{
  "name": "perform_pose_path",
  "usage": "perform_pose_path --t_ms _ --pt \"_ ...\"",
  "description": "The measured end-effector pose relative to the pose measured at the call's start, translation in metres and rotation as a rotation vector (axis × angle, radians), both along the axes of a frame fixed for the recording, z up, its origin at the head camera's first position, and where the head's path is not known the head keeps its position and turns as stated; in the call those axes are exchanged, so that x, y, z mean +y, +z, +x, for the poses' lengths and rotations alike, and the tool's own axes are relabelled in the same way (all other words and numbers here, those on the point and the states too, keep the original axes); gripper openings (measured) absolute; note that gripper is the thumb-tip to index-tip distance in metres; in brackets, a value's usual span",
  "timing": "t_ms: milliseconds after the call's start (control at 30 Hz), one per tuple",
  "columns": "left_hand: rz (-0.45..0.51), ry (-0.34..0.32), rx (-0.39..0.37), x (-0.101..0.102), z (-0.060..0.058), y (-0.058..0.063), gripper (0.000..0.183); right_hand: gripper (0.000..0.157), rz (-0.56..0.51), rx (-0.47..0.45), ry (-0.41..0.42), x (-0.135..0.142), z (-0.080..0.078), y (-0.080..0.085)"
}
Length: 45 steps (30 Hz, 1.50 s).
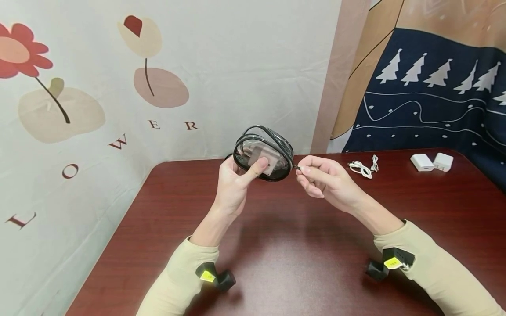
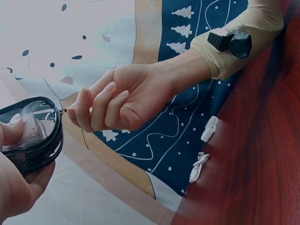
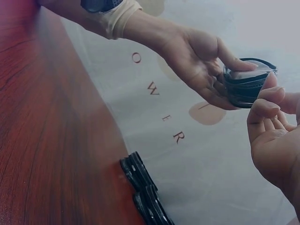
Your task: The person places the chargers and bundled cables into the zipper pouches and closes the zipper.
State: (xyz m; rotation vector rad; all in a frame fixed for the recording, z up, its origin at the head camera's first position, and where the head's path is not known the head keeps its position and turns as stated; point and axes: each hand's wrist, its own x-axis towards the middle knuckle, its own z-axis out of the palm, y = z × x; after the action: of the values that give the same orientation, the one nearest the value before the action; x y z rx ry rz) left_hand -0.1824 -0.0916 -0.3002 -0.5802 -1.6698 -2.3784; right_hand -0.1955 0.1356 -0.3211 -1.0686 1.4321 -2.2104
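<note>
My left hand (image 1: 233, 186) grips a small clear pouch (image 1: 278, 145) with black trim, thumb pressed on its see-through face. A pale, squarish thing (image 1: 268, 153) shows through the clear plastic; its kind is unclear. At the pouch's right end, my right hand (image 1: 330, 182) pinches a small dark zipper pull (image 1: 297, 167) between thumb and forefinger. The left wrist view shows the pull (image 2: 63, 111) at the fingertips, beside the pouch's black rim. Both hands hold the pouch above the back part of the table.
Two white plug adapters (image 1: 422, 163) stand at the back right of the reddish-brown table (image 1: 284, 254). Left of them lie bundled white cables (image 1: 361, 169). Dark, black-edged items (image 3: 140, 176) lie by the table edge in the right wrist view. Printed cloth (image 1: 245, 66) hangs behind.
</note>
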Motion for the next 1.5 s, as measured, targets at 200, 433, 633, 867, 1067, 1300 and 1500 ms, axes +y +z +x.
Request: perform_pose_path --t_ms 200,433,633,867,1067,1300,1500 --pt "-0.028 -0.02 -0.004 -0.001 -0.001 -0.002 0.025 0.025 -0.01 -0.012 0.008 0.002 0.001 0.002" --pt "-0.069 -0.035 0.007 0.0 -0.001 -0.002 0.025 0.026 -0.028 -0.031 0.029 0.005 0.001 0.006" --pt "-0.093 -0.034 -0.004 0.0 0.0 -0.002 0.024 0.027 -0.042 -0.03 0.041 0.006 0.001 0.008" --pt "-0.17 -0.046 -0.008 0.001 0.002 -0.002 0.026 0.026 -0.047 -0.035 0.025 0.008 0.002 0.01" --pt "-0.201 -0.048 -0.004 0.0 0.003 -0.002 0.029 0.026 -0.043 -0.038 0.034 0.009 0.001 0.012" --pt "-0.247 -0.06 0.008 0.001 0.003 -0.002 0.03 0.026 -0.054 -0.029 0.041 0.009 0.0 0.014" --pt "-0.294 -0.073 -0.001 0.001 0.005 -0.001 0.031 0.026 -0.049 -0.029 0.044 0.011 0.0 0.014"
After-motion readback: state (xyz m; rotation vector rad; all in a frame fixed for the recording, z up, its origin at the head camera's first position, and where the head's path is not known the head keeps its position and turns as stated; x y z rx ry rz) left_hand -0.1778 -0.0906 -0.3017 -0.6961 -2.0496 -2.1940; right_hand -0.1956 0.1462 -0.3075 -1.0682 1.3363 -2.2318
